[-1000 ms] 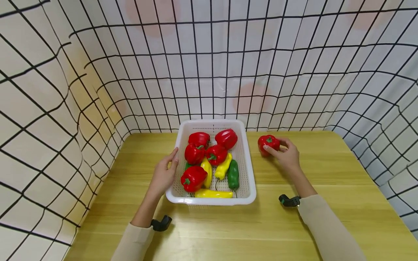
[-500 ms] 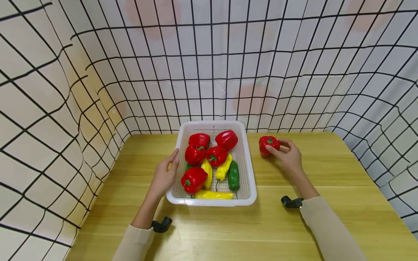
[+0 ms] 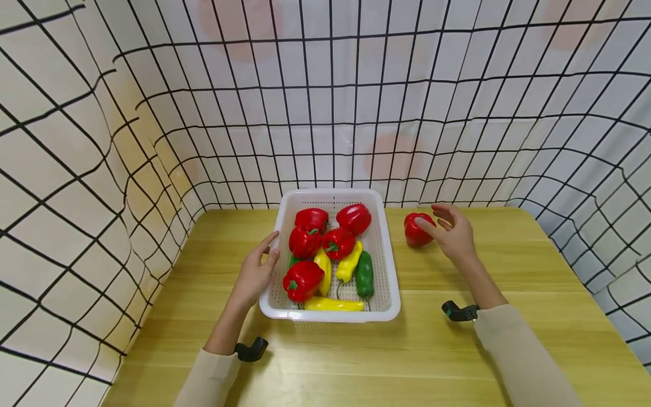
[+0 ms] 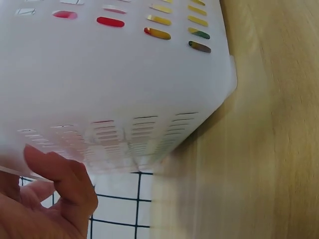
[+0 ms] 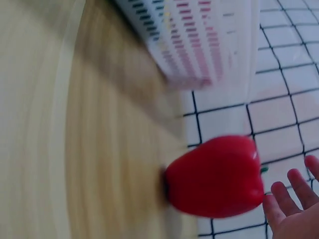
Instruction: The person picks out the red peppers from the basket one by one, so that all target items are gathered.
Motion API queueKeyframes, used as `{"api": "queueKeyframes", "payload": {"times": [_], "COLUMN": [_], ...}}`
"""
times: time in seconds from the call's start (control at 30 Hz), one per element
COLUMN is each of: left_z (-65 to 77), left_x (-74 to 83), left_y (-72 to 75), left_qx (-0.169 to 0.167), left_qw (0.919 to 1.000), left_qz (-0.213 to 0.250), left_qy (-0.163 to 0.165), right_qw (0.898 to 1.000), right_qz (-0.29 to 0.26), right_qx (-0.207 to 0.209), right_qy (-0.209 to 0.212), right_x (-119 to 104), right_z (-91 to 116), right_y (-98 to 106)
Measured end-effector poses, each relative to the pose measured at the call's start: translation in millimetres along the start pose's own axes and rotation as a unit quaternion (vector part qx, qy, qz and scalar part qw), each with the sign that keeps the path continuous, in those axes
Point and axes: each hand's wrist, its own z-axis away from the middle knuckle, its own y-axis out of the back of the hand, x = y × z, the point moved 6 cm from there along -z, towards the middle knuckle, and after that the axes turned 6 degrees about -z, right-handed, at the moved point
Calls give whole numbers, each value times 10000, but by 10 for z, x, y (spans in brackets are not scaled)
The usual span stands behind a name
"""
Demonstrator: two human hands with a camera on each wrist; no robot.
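My left hand (image 3: 256, 275) pinches the left rim of a white plastic basket (image 3: 330, 316); in the left wrist view, thumb and fingers (image 4: 77, 186) close on the rim from outside. Several red bell peppers (image 3: 303, 281), yellow peppers (image 3: 333, 304) and a green pepper (image 3: 364, 275) lie in the basket. To its right, a single red bell pepper (image 3: 418, 234) stands on the table, stem up. Close beside and above that pepper is my right hand (image 3: 456, 234), fingers spread and loose, holding nothing. The right wrist view has its fingertips just off the pepper's (image 5: 217, 177) stem end.
A wooden table (image 3: 335, 362) carries everything. White panels with a black grid (image 3: 346, 102) rise behind the table and along both sides. Each wrist wears a small black camera (image 3: 460, 311).
My right hand has let go of the red bell pepper, its fingers opening and lifting up and to the right. The pepper stays on the table. My left hand keeps holding the basket.
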Motion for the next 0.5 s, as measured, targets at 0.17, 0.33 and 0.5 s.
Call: {"api": "queueKeyframes", "payload": {"times": [0.17, 0.33, 0.5], "left_z": [-29, -40, -34], "left_x": [-21, -20, -2], "left_y": [3, 4, 1], "left_qx": [-120, 20, 281], "left_qw": [9992, 9990, 9992], "left_qz": [359, 449, 300], "left_qy": [80, 55, -17], "right_qw": [9993, 9977, 9947], "right_qz": [-138, -147, -109], "right_qx": [-325, -654, -959], "right_qy": [91, 119, 352], "right_x": [-194, -393, -515], "right_z": [32, 42, 41], "right_y": [-156, -334, -534]}}
